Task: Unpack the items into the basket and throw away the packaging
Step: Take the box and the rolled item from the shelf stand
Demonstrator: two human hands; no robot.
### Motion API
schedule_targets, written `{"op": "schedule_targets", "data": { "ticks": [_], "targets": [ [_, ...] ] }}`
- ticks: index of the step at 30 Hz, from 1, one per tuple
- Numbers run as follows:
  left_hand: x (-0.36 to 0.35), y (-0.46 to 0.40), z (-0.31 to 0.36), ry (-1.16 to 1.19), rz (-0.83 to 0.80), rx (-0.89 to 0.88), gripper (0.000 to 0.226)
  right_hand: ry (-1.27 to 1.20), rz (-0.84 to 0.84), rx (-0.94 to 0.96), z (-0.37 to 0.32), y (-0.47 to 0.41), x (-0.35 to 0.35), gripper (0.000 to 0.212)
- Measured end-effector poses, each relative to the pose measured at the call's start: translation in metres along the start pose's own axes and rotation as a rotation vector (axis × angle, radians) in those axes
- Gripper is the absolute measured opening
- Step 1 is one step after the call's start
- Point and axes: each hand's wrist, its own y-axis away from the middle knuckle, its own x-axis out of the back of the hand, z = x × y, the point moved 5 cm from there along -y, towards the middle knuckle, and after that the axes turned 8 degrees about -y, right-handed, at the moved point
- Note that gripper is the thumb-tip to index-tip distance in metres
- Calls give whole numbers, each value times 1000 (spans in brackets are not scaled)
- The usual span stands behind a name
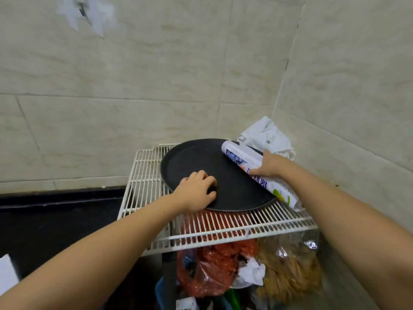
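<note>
A round black tray (201, 159) lies on a white wire rack (145, 171) in the wall corner. My left hand (197, 191) rests on the tray's near edge, fingers curled over the rim, thumb along the edge. My right hand (269, 164) grips a rolled white package (240, 156) with blue and green print. The package lies across the tray's right side, one end up at the tray's far rim, the other end hanging past the tray over the rack. No basket is in view.
A crumpled white cloth (268, 135) sits in the corner behind the package. Under the rack hang plastic bags: a red one (212, 271) and a clear one holding yellowish strips (292, 269), with crumpled white paper (252, 271). A dark counter (55, 220) lies left.
</note>
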Motion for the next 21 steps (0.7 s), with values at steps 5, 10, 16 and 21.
{"op": "schedule_targets", "data": {
  "ticks": [5,10,16,21],
  "targets": [
    [1,1,0,2,0,-2,37,77,22,52,-18,9,4,58],
    [14,13,-1,10,-45,-46,39,-64,148,156,-79,38,40,58],
    [56,89,-92,108,226,64,29,-251,124,403,-209,94,42,51],
    [61,195,-219,168,244,348,28,-434,-32,577,-335,151,-9,36]
  ]
}}
